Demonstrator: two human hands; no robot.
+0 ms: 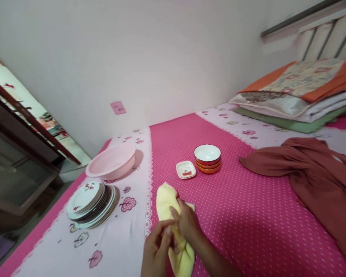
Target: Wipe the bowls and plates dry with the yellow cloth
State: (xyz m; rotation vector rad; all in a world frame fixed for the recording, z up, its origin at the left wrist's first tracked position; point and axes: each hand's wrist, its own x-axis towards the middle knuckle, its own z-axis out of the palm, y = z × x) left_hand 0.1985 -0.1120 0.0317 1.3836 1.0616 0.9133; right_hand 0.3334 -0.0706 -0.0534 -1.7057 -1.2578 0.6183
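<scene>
A yellow cloth lies on the pink dotted bed sheet near the front edge. Both my hands grip it at its near end. My left hand pinches the cloth from the left with curled fingers. My right hand presses and holds it from the right, fingers closed over the fabric. The far part of the cloth sticks out beyond my fingers toward the small dish.
A stack of plates and a pink basin sit to the left. A small white dish and stacked red bowls stand ahead. A brown garment and folded bedding lie to the right.
</scene>
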